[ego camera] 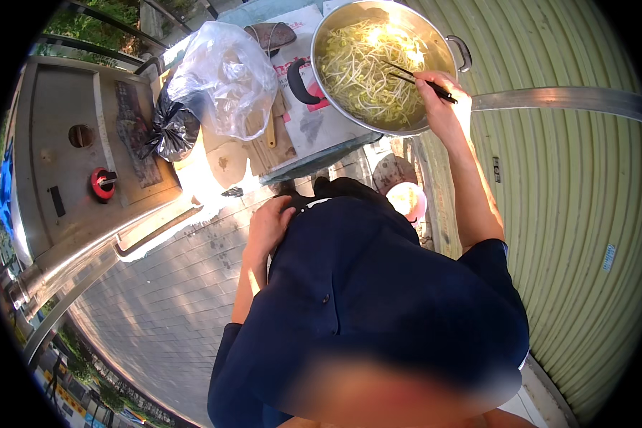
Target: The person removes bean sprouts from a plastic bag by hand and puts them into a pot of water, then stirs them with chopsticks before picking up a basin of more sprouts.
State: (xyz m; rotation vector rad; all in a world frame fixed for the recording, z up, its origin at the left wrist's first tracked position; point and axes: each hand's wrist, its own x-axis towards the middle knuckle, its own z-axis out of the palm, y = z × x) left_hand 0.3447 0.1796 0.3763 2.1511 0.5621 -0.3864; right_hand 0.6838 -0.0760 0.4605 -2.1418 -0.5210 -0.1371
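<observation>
In my right hand is a pair of black chopsticks, held over the right side of a wide steel pot. Their tips reach in among a heap of bean sprouts that fills much of the pot. Two dark loop handles stick out from the pot's rim. My left hand hangs low beside my hip, near my dark clothing, with its fingers bent; nothing is visible in it, though its palm side is partly hidden.
Left of the pot lie a clear plastic bag, a knotted black bag and a yellow handle. A steel cabinet with a red knob stands further left. Ribbed green shutters rise at the right. A pink tub is on the paving below.
</observation>
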